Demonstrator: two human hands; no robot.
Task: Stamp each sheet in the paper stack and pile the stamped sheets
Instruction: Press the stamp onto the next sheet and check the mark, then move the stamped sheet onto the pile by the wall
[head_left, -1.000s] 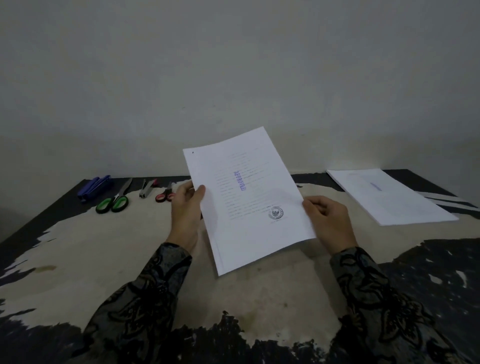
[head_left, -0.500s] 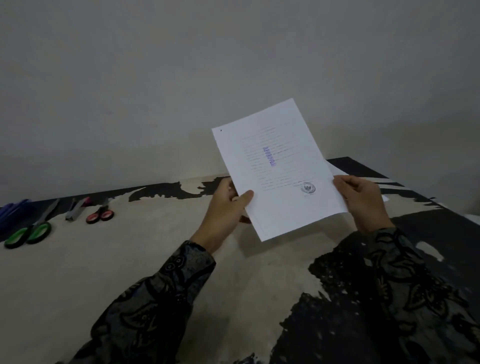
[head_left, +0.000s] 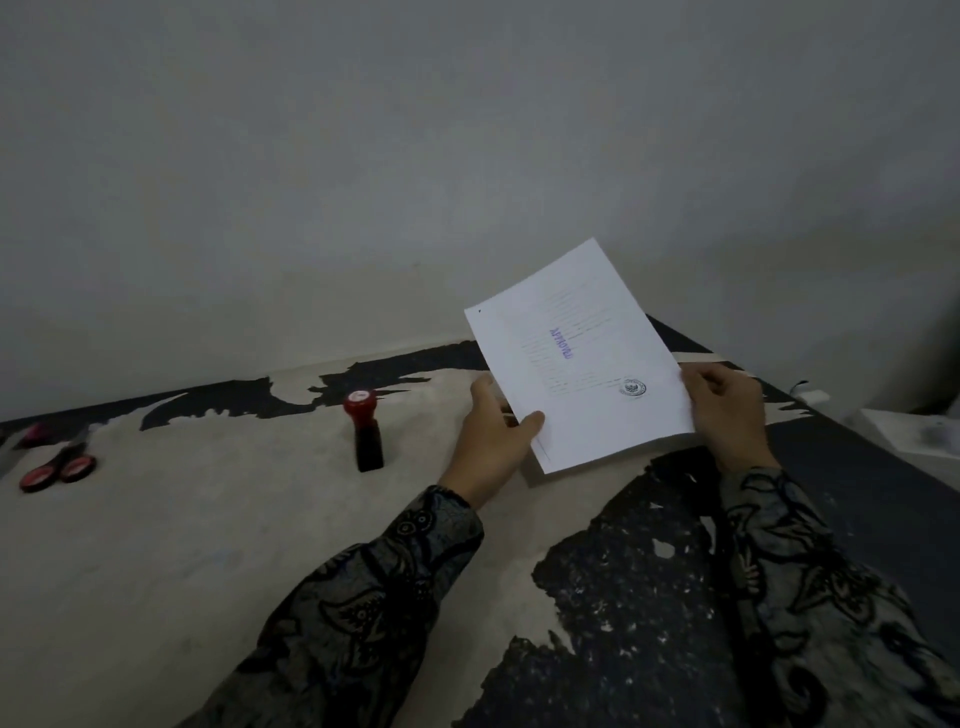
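above the desk (head_left: 156, 545) at 2 o'clock, both hands, left (head_left: 491, 441) and right (head_left: 730, 415), grip a stamped sheet (head_left: 587, 364); piling step, next lay it flat on the pile.

A plain grey-white wall (head_left: 415, 156) fills the upper half, bare and dimly lit. Below it runs a table (head_left: 156, 545) whose black top has peeled away in ragged patches, showing pale beige beneath. The light is low and flat, and the far right corner lies in shadow.

Left hand (head_left: 493, 441) and right hand (head_left: 730, 410) pinch opposite edges, both raised forward.
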